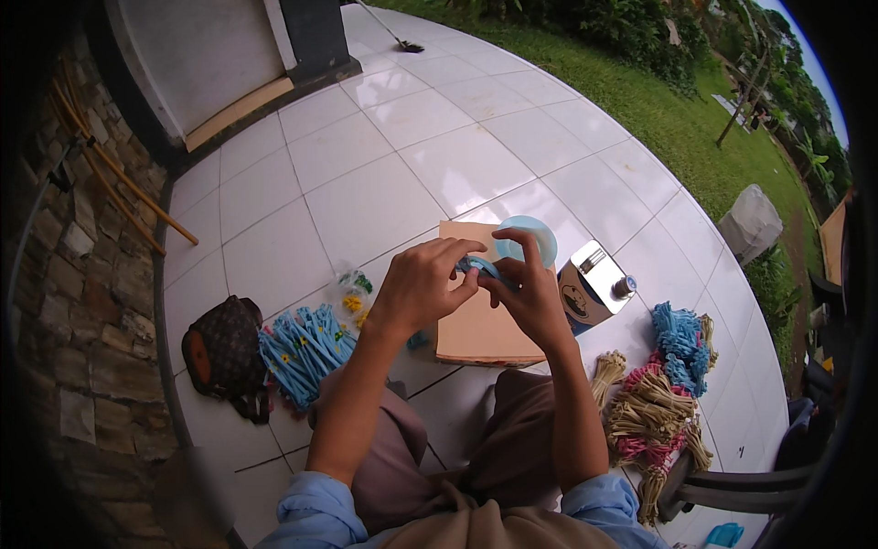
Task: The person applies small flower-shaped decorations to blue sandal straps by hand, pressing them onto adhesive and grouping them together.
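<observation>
Above a tan board, I hold a short light-blue braided cord between both hands. My left hand pinches one end with its thumb and fingers. At the other end, my right hand is closed on the cord, its index finger arched up. The fingers partly hide the cord. Just behind my right hand, a round pale-blue dish rests at the board's far right corner.
Left of the board lie light-blue cords, a clear bag of yellow and green pieces and a brown bag. A rectangular can stands to the right, near beige cord bundles and a blue bundle.
</observation>
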Demonstrator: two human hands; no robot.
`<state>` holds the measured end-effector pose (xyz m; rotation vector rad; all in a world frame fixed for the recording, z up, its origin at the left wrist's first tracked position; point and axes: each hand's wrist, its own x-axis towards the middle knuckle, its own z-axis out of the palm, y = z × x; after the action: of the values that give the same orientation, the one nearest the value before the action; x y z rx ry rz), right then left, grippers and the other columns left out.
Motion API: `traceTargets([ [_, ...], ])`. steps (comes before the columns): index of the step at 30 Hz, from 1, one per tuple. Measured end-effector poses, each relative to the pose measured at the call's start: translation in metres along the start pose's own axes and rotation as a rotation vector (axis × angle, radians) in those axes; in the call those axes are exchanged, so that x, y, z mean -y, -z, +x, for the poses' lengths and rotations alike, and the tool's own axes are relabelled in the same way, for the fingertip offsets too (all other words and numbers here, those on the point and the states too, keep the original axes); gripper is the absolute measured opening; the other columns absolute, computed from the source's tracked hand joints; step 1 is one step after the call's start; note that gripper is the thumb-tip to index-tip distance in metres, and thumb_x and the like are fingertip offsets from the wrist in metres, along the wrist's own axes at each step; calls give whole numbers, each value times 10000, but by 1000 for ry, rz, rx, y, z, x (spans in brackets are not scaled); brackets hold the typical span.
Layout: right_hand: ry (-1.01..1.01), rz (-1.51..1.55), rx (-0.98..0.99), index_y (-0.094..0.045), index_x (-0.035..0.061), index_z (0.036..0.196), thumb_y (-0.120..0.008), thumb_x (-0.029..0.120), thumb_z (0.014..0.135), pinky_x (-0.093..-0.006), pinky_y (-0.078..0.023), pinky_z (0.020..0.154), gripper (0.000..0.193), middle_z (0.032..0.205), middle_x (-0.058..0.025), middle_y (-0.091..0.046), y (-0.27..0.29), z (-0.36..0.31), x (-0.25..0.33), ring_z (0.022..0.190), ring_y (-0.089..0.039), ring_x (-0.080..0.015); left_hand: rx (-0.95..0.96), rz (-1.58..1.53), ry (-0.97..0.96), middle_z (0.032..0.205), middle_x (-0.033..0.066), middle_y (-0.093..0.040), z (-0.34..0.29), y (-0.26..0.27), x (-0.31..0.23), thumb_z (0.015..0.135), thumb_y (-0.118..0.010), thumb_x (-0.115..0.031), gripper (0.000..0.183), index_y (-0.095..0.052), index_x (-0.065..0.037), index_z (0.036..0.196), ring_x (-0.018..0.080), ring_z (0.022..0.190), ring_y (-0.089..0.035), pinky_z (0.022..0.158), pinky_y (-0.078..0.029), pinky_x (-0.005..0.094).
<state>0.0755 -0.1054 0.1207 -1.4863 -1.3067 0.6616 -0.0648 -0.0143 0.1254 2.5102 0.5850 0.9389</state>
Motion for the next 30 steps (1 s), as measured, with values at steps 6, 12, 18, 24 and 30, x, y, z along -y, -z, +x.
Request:
traceTargets([
  [6,336,-119,-504,-469,29,998,-687,138,747,-334,-412,767,350,977,-86,-556,8,9,-8,882,-534,-190,-140,-297,317,566,54,-453,-3,-6,17,920,-432,-201,213,-532,-17,880,122,464,-425,456,-343,288],
  [12,205,74,-630,-501,3,798,-680,113,764,-211,-428,596,213,831,-63,-580,19,4,-27,691,-549,-90,-197,-881,619,565,-74,-214,-5,-1,31,957,-353,-274,280,-482,-33,898,18,456,-183,412,-194,176],
  [18,80,129,-494,-549,-9,731,-660,128,787,-210,-410,520,185,608,-39,-558,5,3,-19,554,-531,-77,-222,-1211,690,606,-56,-253,-8,4,30,959,-341,-301,298,-457,-31,908,25,473,-234,428,-220,174],
  [24,9,-84,-348,-506,-4,703,-524,226,888,-222,-342,454,295,515,-17,-450,-11,1,-7,478,-425,-71,-178,-1213,632,615,-45,-289,-8,-2,23,954,-363,-274,251,-445,-39,918,34,510,-283,478,-269,185],
  [30,45,226,-296,-458,15,684,-662,155,793,-208,-401,506,271,620,13,-483,-17,6,-9,530,-468,-72,-179,-1202,597,637,-36,-323,-7,-5,24,930,-407,-225,172,-439,-57,910,51,588,-310,552,-278,194],
])
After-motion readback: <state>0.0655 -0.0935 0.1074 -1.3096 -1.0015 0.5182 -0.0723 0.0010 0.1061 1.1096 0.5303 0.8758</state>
